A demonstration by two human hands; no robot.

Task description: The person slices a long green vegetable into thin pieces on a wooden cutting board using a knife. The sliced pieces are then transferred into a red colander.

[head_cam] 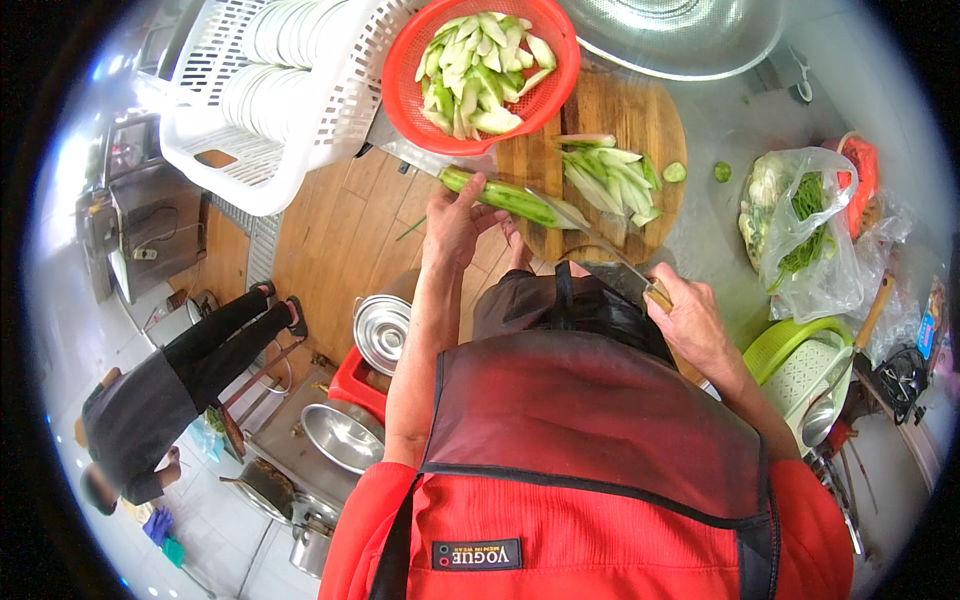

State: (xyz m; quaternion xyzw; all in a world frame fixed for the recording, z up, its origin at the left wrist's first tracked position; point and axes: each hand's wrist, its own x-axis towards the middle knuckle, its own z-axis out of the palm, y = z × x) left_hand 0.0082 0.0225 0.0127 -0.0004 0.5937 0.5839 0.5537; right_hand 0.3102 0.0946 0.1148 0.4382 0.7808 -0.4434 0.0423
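My left hand (pixel 457 221) grips the left part of a long green gourd or cucumber (pixel 517 202), whose right end lies over a round wooden cutting board (pixel 660 112). In my right hand (pixel 691 315) is the wooden handle of a kitchen knife (pixel 611 251); its blade slants up to the left across the vegetable near its right end. Cut slices (pixel 611 176) lie in a pile on the board, with a small round end piece (pixel 674 172) to their right. Behind, a red plastic colander (pixel 397 82) overlapping the board's left edge holds many pale green slices (pixel 487 71).
A white basket (pixel 285 176) of plates stands far left. A large metal basin (pixel 675 45) is behind the board. At right are a plastic bag of greens (pixel 832 262), a green colander (pixel 780 345) and a ladle (pixel 817 420). Another person (pixel 150 412) stands at lower left.
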